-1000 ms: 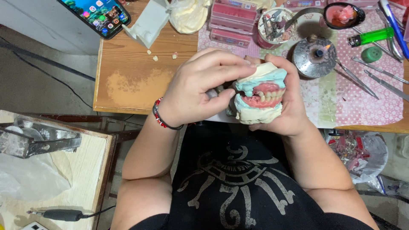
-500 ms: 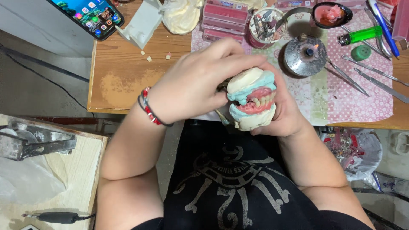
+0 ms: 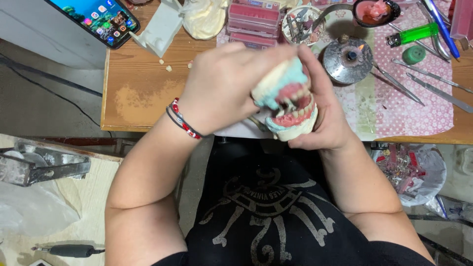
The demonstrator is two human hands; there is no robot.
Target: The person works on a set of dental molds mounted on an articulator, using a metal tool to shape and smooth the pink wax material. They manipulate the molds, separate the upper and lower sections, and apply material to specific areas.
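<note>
Both hands hold a denture model over the near edge of the wooden table: cream and pale blue plaster casts with pink wax gums and white teeth. My left hand, with a red and black bracelet at the wrist, grips the upper cast and has it tipped up and open. My right hand cups the lower cast from beneath and from the right. The teeth of both casts show in the gap.
A small lit burner stands just behind the hands. Metal hand tools, a green lighter, pink wax boxes, a phone and a white plaster piece lie on the table. A metal clamp sits on a side bench at left.
The model was held shut a second ago. Now my left hand has tilted the upper cast up and away from the lower one, and both hands have shifted slightly toward the table.
</note>
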